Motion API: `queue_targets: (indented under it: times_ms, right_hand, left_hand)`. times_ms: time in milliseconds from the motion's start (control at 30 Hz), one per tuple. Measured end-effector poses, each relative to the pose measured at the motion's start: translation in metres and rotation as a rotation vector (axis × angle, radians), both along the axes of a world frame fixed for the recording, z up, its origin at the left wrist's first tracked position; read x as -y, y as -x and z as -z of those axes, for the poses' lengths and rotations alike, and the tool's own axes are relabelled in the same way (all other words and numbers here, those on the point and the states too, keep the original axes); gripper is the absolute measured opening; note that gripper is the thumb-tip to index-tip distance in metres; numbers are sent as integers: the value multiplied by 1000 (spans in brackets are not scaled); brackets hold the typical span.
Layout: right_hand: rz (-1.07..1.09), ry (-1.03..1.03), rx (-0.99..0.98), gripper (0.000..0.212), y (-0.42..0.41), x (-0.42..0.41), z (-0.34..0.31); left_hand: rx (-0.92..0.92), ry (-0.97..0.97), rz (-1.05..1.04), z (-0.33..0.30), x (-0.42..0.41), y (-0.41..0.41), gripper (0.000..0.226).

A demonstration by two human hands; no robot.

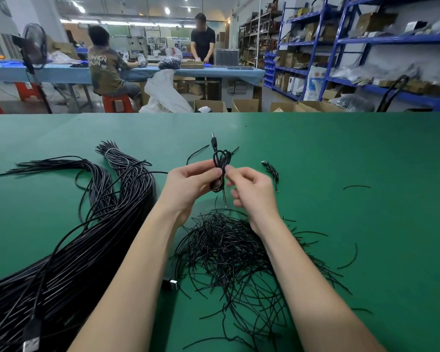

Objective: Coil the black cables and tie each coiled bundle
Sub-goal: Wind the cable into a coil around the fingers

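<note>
Cables in thick black bundles lay across the near left of a green table, one USB plug showing at the bottom edge. Just right of them, under the person's forearms, sat a loose heap of short black ties, with a few strays scattered to the right. Above the heap, the left hand gripped a small coiled cable upright, fingers and thumb curled round its middle, its plug pointing up. The right hand met it from the right, thumb and forefinger pinching at the coil's waist; what they pinched was too small to tell. A finished small coil lay on the table just right of the hands. Beyond the table's far edge stood cardboard boxes and a white sack. Farther off, one person sat on a red stool at a long blue bench, pale lettering on the shirt back unreadable, while another stood behind it. A black fan stood at left, blue shelving with boxes at right.
</note>
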State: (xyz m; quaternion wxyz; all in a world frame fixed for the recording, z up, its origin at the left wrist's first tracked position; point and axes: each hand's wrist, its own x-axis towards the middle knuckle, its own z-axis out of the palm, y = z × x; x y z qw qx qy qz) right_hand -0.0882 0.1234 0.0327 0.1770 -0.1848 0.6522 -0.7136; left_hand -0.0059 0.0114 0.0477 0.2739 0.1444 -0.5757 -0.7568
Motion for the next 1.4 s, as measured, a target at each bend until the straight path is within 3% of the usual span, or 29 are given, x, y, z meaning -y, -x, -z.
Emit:
queue_targets:
  times_ms: [33,100,233,333,400,433,533,567,600,700,867,967,1167,1400]
  right_hand:
    - [98,-60,-271,21,0,0,3]
    - [215,-37,-608,20,2,-2,8]
    - [229,-74,-938,14,13,-15,7]
    - [205,-117,-1078,15,15,-17,8]
    - [190,-84,-1014,18,10,-13,8]
    - [182,-52,-863,21,6,-8,8]
    - [-31,184,23,25,-4,2,2]
    - [-108,230,214,24,-3,1,2]
    - [-147,206,265,22,1,-2,3]
    - [-124,48,54,15,11,-9,6]
    - [-127,49,-43,9,20,-14,12]
    - [32,-47,-88,12,31,-21,15]
    - [313,-290,-337,16,82,-25,9]
    - [191,-910,-559,41,110,-14,13]
  left_hand:
    - [7,-65,7,-1,1,1,18]
    - [24,-169,27,-4,2,2,17]
    - [55,-327,93,-6,1,1,24]
    - [54,-409,132,-4,2,0,33]
    - [51,-355,131,-3,4,1,26]
    - [36,-297,119,-2,4,1,22]
    - [9,-122,43,2,2,4,17]
    - [14,-89,18,4,1,6,18]
    - [21,-66,-3,6,0,7,19]
    - [42,-26,-53,12,-6,10,23]
    - [87,41,-93,20,-15,17,18]
    - [143,95,-114,20,-8,14,19]
    - [210,-44,-107,19,3,9,14]
    - [259,-89,-93,22,2,8,21]
